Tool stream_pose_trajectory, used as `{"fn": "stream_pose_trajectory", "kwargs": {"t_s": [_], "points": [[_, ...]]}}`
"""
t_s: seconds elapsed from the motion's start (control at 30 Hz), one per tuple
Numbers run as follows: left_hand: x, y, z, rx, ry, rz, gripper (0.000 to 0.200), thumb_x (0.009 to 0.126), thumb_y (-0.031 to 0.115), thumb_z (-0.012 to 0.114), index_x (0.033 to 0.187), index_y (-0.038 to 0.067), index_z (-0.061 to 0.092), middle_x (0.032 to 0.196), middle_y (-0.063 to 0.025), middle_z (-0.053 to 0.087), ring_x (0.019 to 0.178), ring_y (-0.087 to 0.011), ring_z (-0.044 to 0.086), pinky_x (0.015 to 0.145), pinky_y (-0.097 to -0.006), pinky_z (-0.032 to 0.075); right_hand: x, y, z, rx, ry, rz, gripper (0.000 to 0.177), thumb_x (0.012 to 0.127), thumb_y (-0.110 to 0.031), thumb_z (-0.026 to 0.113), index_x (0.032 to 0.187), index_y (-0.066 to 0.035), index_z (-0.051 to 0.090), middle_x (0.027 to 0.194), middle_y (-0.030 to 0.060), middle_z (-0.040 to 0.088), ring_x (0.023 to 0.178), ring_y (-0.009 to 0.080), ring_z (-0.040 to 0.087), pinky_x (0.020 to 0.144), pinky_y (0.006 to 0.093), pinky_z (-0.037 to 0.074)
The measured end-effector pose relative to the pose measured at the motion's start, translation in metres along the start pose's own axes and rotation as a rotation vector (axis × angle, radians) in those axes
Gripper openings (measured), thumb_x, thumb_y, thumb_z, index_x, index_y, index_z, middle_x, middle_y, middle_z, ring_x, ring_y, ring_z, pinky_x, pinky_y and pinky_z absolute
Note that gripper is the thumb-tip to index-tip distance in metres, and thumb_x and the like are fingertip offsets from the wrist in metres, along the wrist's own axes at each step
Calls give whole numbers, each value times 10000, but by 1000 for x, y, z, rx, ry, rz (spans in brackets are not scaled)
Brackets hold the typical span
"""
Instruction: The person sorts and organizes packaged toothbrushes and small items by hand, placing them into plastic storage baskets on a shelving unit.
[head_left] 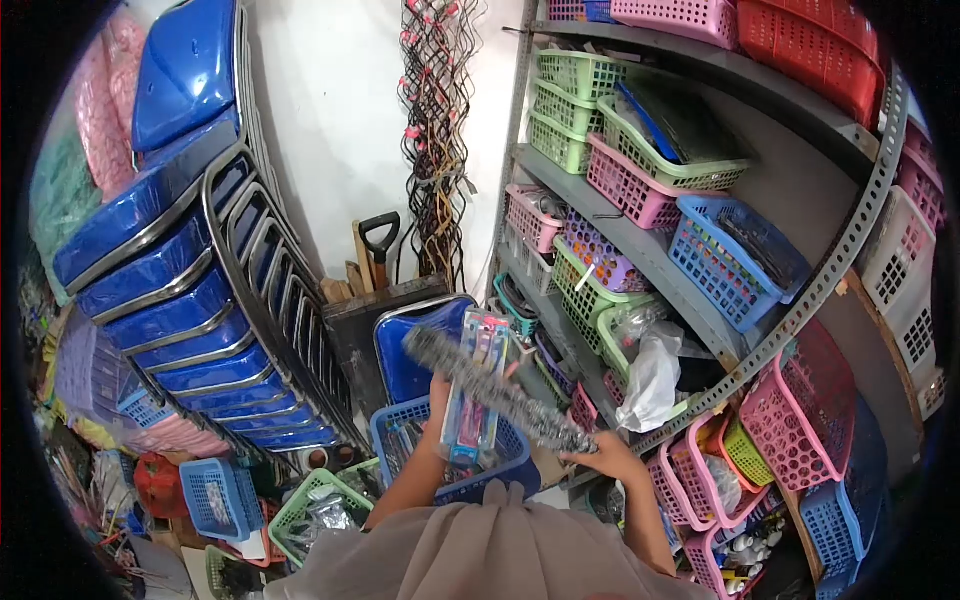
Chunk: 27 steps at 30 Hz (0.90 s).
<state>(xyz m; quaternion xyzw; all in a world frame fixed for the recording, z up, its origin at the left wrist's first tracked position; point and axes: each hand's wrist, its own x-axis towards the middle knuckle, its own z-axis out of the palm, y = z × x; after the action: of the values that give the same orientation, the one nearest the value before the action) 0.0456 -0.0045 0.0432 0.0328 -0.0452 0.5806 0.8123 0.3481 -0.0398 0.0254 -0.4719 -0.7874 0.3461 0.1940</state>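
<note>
My right hand (612,458) is closed around the lower right end of a long grey fuzzy strip (505,395), which looks like a bundle of fluffy stems. The strip slants up to the left, across the front of a clear plastic pack (476,425) with pink and blue long items inside. My left hand (440,397) grips this pack from its left side, partly hidden behind the strip and pack. Below both hands is a blue basket (512,462) with packaged goods in it.
Stacked blue chairs (190,310) rise on the left. A metal shelf (640,240) with plastic baskets curves along the right. A green basket (295,505) sits low on the left, and pink baskets (690,480) stand low on the right. A black-handled tool (380,240) leans at the wall.
</note>
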Motion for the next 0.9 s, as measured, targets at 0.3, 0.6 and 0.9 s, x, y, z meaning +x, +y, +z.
{"fn": "stream_pose_trajectory", "kwargs": {"t_s": [0.3, 0.6, 0.9], "points": [[-12, 1, -1, 206, 290, 78, 510, 910, 363, 364, 1235, 2, 517, 1199, -222, 562, 1129, -375, 538, 1019, -587, 370, 3, -13, 12, 26, 26, -38, 417, 757, -365, 764, 912, 10, 671, 645, 194, 581, 550, 165, 523, 574, 345, 447], [-6, 20, -24, -10, 26, -71, 572, 870, 223, 382, 1374, -47, 368, 1413, -253, 383, 1343, -335, 354, 1033, -513, 370, 13, -51, 9, -172, -32, -21, 395, 773, -354, 752, 910, 10, 678, 757, 208, 643, 665, 276, 610, 694, 358, 479], [-7, 18, -10, -27, 30, -17, 629, 885, 273, 379, 1403, -72, 289, 1374, -281, 412, 1232, -401, 468, 1041, -510, 378, 27, -35, 30, -28, -85, -124, 393, 758, -298, 757, 1058, -59, 672, 940, 207, 668, 859, 311, 664, 755, 363, 491]]}}
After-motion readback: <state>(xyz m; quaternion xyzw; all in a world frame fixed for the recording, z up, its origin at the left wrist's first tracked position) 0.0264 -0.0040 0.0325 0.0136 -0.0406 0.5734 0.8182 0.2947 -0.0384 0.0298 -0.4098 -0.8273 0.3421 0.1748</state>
